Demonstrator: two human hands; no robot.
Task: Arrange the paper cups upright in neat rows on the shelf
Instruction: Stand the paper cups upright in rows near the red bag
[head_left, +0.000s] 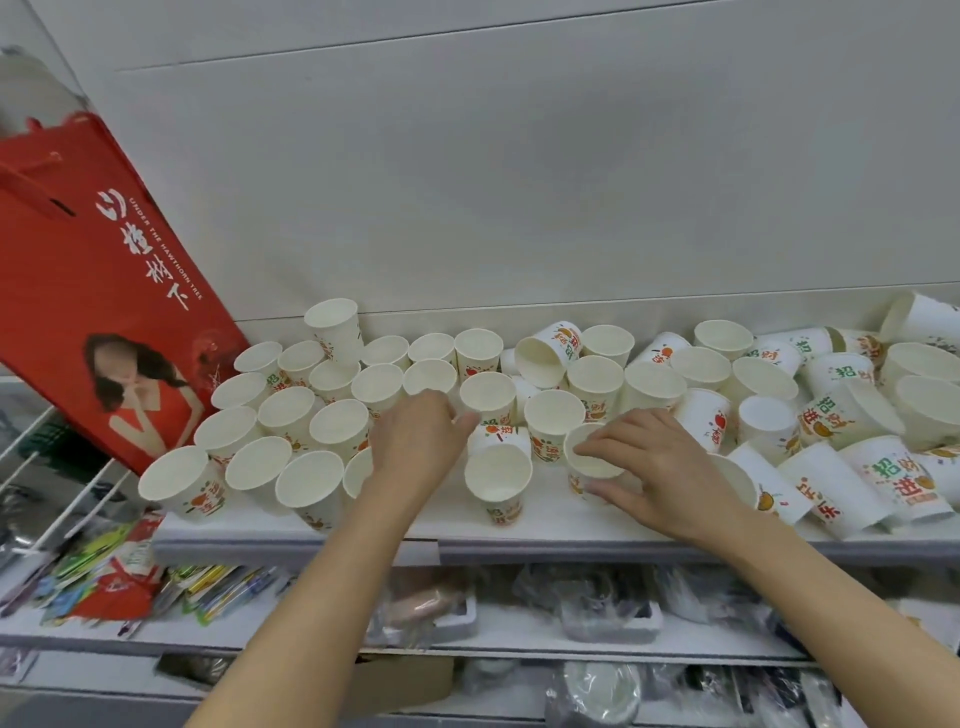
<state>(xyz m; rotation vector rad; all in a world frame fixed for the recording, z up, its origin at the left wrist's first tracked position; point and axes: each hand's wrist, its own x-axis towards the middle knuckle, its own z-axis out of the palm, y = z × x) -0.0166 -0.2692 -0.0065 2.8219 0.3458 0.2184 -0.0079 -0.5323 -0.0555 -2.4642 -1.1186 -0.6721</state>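
Where the white shelf (545, 525) carries its stock, upright paper cups (291, 415) stand in rough rows at left, all showing empty white interiors; toppled cups (852, 483) lie heaped at right. Both forearms reach up from below. Left hand (415, 441): fingers curled down among the standing cups, grip undeterminable. Right hand (660, 462): thumb and fingers pinch the rim and wall of one upright cup (592, 457). Red gift bag (98, 291) leans at far left.

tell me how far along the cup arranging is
Roughly half done. On the shelf, the left block of cups stands upright in rough rows. The right hand grips one cup; the left hand reaches among middle cups. The tipped and upside-down cups on the right remain.
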